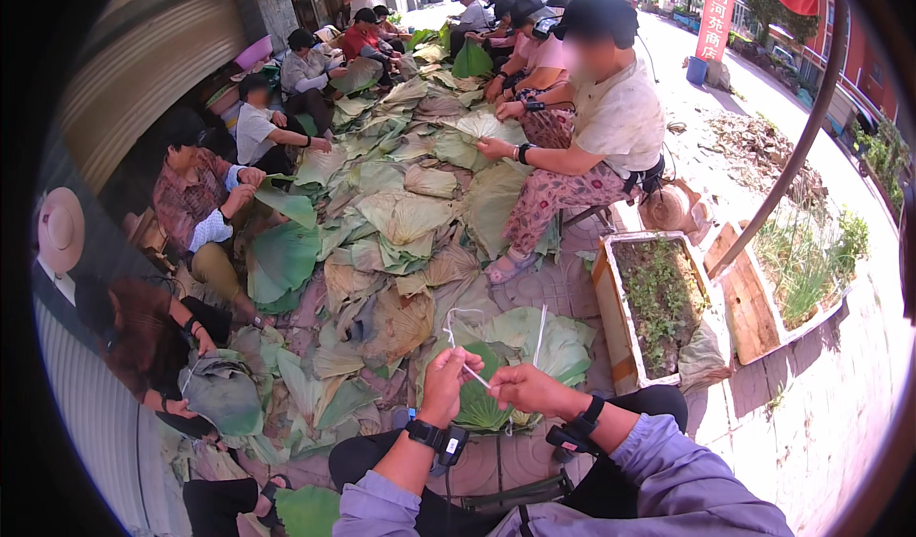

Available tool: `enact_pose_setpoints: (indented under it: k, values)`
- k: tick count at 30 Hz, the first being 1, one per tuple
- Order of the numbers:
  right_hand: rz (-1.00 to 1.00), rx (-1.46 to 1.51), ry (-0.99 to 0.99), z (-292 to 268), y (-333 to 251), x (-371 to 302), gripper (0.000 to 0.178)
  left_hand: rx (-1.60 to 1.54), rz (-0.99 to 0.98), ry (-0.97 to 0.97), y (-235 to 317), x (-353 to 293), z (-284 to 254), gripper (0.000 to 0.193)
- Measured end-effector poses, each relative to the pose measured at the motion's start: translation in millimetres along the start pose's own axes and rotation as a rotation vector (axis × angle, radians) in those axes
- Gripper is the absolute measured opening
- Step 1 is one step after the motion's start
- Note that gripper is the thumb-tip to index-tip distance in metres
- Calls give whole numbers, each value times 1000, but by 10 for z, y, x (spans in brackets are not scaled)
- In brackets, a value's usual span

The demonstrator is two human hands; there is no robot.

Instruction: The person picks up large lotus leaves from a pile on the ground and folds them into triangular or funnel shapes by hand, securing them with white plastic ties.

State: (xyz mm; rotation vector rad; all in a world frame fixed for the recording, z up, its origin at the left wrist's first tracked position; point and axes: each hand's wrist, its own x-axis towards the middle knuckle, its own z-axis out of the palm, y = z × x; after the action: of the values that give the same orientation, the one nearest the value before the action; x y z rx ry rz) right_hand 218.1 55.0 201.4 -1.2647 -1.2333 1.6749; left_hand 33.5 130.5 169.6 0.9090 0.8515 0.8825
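My left hand [445, 384] and my right hand [536, 390] are close together over my lap, each pinching a white string [476, 376]. A short length of it is drawn between my fingers. Parts of the string also show beyond my hands, lying over a stack of large green lotus leaves [563, 348] in front of my knees. The top leaf, partly behind my hands, is brighter green with fine ribs. I wear a dark device on each wrist.
Many dried and green lotus leaves [405, 215] cover the paving ahead. Several people sit along both sides handling leaves, the nearest right one in a light shirt [620, 117]. A planter box [603, 294] of soil and greens stands right, beside a slanting pole [797, 170].
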Motion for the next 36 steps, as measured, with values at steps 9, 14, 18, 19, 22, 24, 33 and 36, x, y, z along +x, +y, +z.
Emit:
enact_pose_setpoints:
  k: [9, 14, 18, 19, 22, 24, 33, 36]
  values:
    - [97, 126, -26, -98, -205, -194, 12, -144, 134, 234, 161, 170, -331, 26]
    - [135, 125, -3, -123, -76, -139, 11, -127, 185, 202, 86, 147, -372, 27]
    - [113, 100, -1, -143, -61, -206, 12, -87, 240, 185, 97, 110, -323, 30]
    - [128, 95, 19, -159, -88, -227, 11, -50, 214, 160, 106, 110, -329, 32]
    - [132, 105, 42, -198, -90, -221, 10, -19, 73, 173, 16, 108, -390, 34]
    - [127, 165, 125, -215, -168, -234, 10, 18, -13, 215, -132, 124, -439, 36]
    - [24, 543, 238, -486, -91, -118, 12, 121, -400, 419, -1596, 52, -743, 29]
    - [35, 540, 198, -368, -157, -32, 11, -34, -597, 336, -2235, -191, -1257, 25]
